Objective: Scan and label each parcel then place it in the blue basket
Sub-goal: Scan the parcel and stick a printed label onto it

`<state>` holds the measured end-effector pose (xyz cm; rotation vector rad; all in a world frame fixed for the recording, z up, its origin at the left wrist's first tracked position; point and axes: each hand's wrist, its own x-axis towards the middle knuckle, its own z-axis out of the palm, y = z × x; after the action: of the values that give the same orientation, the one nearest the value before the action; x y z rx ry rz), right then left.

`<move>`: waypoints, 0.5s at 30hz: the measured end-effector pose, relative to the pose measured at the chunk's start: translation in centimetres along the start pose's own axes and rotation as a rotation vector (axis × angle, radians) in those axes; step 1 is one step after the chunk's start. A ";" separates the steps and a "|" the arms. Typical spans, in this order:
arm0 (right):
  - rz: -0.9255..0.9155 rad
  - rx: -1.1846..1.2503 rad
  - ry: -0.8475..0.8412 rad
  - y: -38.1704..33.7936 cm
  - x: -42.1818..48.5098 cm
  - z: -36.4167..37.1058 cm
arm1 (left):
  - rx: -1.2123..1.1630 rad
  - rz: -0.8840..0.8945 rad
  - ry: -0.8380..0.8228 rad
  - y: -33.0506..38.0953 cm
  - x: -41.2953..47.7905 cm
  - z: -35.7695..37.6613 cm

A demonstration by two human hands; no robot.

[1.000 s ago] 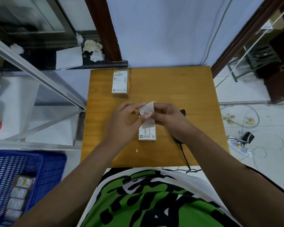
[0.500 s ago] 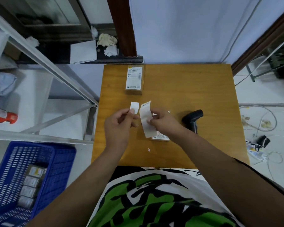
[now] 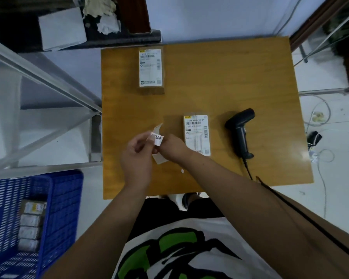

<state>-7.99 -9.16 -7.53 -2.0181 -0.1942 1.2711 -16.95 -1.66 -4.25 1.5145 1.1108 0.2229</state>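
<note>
A wooden table (image 3: 250,77) is set against a pale wall, with a metal rack (image 3: 48,81) at its left. On it are laid a far parcel (image 3: 150,69), a near parcel (image 3: 196,135) and a scanner (image 3: 241,131). The blue basket (image 3: 65,198) is placed on the floor, left. Beside the near parcel, a label (image 3: 158,139) is pinched by the left hand (image 3: 136,156) and a backing strip (image 3: 159,159) by the right hand (image 3: 172,148).
</note>
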 end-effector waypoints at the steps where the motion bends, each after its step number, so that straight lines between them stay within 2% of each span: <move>1: -0.009 -0.012 -0.002 -0.2 -0.9 -0.6 | -0.014 -0.005 -0.023 0.1 -0.1 0.4; 6: -0.048 0.124 0.058 1.9 -4.6 -3.8 | -0.078 -0.063 -0.102 0.5 -0.1 2.5; 11: 0.027 0.541 0.098 4.3 -7.4 -7.0 | -0.100 -0.177 -0.188 0.3 -1.4 5.4; 15: 0.029 0.446 0.232 6.2 -7.5 -8.1 | -0.058 -0.163 -0.208 -0.9 -2.6 7.8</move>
<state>-6.49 -21.28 -4.16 -1.7609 0.2128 0.9807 -13.45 -8.90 -6.26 1.3549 1.0462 -0.0147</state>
